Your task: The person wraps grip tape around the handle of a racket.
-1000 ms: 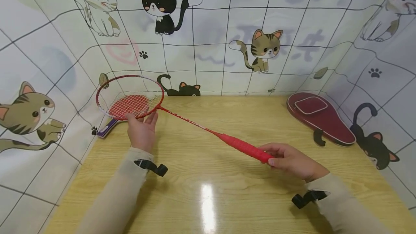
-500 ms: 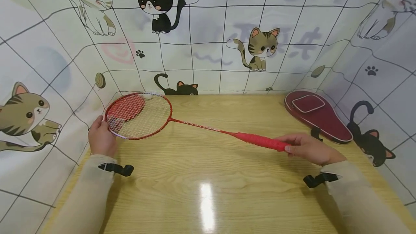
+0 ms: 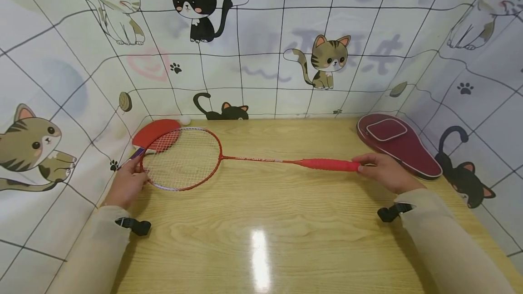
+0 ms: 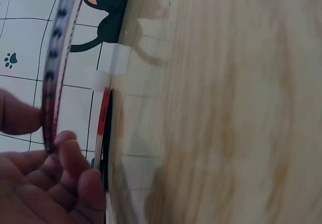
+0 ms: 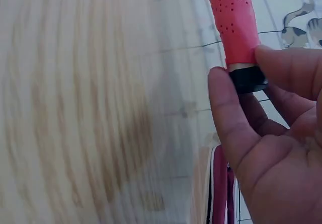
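Observation:
A red badminton racket [image 3: 327,165] lies across the head view, its strung head to the left and its red grip to the right. My left hand [image 3: 126,185] holds the outer rim; in the left wrist view the thumb and fingers pinch that rim [image 4: 56,58], which stands off the table. At the other end my right hand [image 3: 386,173] pinches the butt of the grip. The right wrist view shows thumb and fingers about the black end cap [image 5: 247,79], below the perforated red grip [image 5: 232,22].
A red table tennis paddle [image 3: 153,131] lies at the back left, partly behind the strings, with a white ball [image 3: 185,120] beside it. At the back right rests a maroon paddle case [image 3: 398,144]. Cat-printed cloth walls [image 3: 265,71] border the wooden table [image 3: 310,230].
My left hand has shifted left from the racket head's near side to its outer rim. The racket has swung level and come nearer, while my right hand has moved right and slightly away.

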Available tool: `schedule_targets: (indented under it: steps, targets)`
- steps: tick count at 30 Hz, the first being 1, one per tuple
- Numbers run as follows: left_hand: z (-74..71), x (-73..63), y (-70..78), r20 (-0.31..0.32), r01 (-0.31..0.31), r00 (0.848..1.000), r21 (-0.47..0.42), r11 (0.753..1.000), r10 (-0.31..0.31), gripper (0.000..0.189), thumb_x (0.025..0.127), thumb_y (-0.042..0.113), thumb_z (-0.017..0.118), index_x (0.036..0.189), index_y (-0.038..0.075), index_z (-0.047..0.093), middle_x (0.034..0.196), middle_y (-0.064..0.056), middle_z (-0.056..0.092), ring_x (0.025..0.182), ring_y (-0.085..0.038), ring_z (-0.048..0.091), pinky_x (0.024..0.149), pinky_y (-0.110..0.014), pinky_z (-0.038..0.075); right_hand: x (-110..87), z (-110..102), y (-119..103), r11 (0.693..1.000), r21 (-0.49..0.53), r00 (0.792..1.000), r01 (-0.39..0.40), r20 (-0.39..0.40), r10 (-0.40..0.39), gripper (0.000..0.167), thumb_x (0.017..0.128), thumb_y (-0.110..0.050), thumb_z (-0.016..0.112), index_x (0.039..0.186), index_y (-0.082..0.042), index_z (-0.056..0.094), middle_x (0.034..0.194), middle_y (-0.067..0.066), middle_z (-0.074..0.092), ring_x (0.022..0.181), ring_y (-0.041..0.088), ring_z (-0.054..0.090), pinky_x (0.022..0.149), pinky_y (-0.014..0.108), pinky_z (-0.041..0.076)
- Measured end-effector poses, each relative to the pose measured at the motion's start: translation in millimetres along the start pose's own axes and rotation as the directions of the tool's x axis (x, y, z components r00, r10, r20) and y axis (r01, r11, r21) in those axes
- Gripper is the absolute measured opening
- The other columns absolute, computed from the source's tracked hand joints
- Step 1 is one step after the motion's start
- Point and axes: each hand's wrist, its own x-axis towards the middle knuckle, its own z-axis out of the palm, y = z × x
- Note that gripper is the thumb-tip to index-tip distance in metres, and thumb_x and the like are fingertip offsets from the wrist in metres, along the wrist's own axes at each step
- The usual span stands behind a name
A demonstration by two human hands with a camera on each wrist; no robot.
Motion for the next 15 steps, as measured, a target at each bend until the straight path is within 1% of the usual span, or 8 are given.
schedule_targets:
  steps: [2, 4, 7, 10, 13, 15]
  targets:
    - [-4.8, -0.4, -2.9, 0.052, -0.02, 0.999, 0.077, 0.997, 0.016, 0.078, 0.101, 0.01, 0.056, 0.167, 0.0, 0.016, 0.123, -0.027, 0.059, 0.074, -0.012, 0.054, 0.058, -0.028, 0.047, 3.6, 0, 1, 1.0, -0.024, 1.0, -0.003, 0.013, 0.004, 0.048, 0.104, -0.031, 0.068, 0.143, -0.004, 0.062, 0.137, 0.02, 0.063, 0.107, 0.02, 0.064, 0.084, 0.029, 0.055]
    - [-9.6, -1.3, -5.2, 0.11, -0.039, 0.994, 0.128, 0.991, 0.025, 0.081, 0.1, 0.012, 0.059, 0.167, 0.0, 0.015, 0.117, -0.025, 0.059, 0.07, -0.015, 0.053, 0.056, -0.031, 0.047, 7.7, 0, 3, 1.0, -0.023, 1.0, -0.01, 0.027, 0.011, 0.048, 0.103, -0.029, 0.069, 0.142, -0.002, 0.063, 0.138, 0.022, 0.063, 0.106, 0.022, 0.064, 0.082, 0.03, 0.056]
    - [-14.9, -2.1, -7.4, 0.193, -0.065, 0.981, 0.178, 0.982, 0.03, 0.085, 0.101, 0.019, 0.064, 0.167, -0.001, 0.014, 0.112, -0.022, 0.06, 0.075, -0.018, 0.056, 0.061, -0.032, 0.047, 14.5, 0, 7, 0.999, -0.042, 1.0, -0.003, 0.028, 0.004, 0.045, 0.102, -0.024, 0.071, 0.139, 0.0, 0.065, 0.133, 0.022, 0.066, 0.103, 0.021, 0.063, 0.079, 0.029, 0.056]
    - [-17.2, -2.2, -8.8, 0.262, -0.088, 0.965, 0.226, 0.97, 0.026, 0.091, 0.1, 0.025, 0.068, 0.164, -0.007, 0.013, 0.112, -0.021, 0.062, 0.084, -0.022, 0.057, 0.067, -0.033, 0.048, 20.4, 0, 13, 0.997, -0.075, 1.0, 0.014, 0.016, -0.013, 0.041, 0.101, -0.02, 0.071, 0.135, 0.002, 0.067, 0.128, 0.021, 0.069, 0.098, 0.016, 0.062, 0.077, 0.026, 0.055]
    - [-17.9, -2.3, -10.2, 0.307, -0.106, 0.952, 0.265, 0.958, 0.02, 0.096, 0.098, 0.029, 0.073, 0.161, -0.014, 0.015, 0.111, -0.021, 0.064, 0.089, -0.024, 0.057, 0.072, -0.033, 0.047, 23.7, -2, 17, 0.994, -0.101, 0.999, 0.034, 0.013, -0.033, 0.038, 0.101, -0.018, 0.071, 0.132, 0.004, 0.068, 0.123, 0.02, 0.071, 0.09, 0.013, 0.061, 0.073, 0.027, 0.053]
    - [-18.7, -2.4, -11.0, 0.325, -0.114, 0.945, 0.282, 0.953, 0.016, 0.098, 0.097, 0.031, 0.075, 0.161, -0.015, 0.015, 0.11, -0.02, 0.064, 0.089, -0.024, 0.057, 0.07, -0.032, 0.046, 25.1, -3, 18, 0.995, -0.095, 0.999, 0.038, 0.015, -0.037, 0.038, 0.101, -0.017, 0.071, 0.131, 0.005, 0.068, 0.12, 0.02, 0.071, 0.087, 0.014, 0.062, 0.071, 0.028, 0.053]
